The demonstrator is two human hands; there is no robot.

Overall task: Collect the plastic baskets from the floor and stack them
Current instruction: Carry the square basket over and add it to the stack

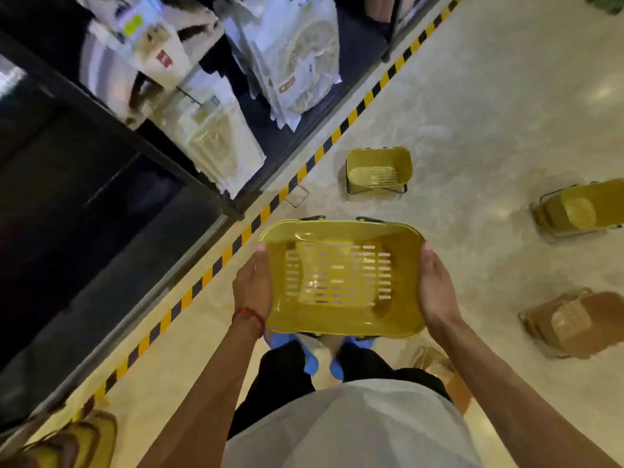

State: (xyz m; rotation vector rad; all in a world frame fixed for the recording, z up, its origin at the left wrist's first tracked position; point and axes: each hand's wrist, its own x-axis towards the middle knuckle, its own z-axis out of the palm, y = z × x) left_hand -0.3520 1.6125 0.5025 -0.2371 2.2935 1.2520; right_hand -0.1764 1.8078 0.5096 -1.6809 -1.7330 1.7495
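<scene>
I hold a yellow plastic basket [341,278] level in front of me, its slotted bottom visible from above. My left hand [253,285] grips its left rim and my right hand [435,285] grips its right rim. Ahead on the floor a second yellow basket [378,170] lies tipped on its side. At the right edge a third yellow basket [580,207] lies overturned. Below it a brown basket [570,322] is also overturned. Another brown basket [439,366] shows partly behind my right forearm. A stack of yellow and brown baskets [77,437] sits at the bottom left corner.
Dark store shelving [101,204] with packaged goods [297,62] runs along the left. A yellow-and-black hazard stripe [243,234] marks its base on the pale glossy floor [506,113]. My blue shoes [310,359] stand under the held basket.
</scene>
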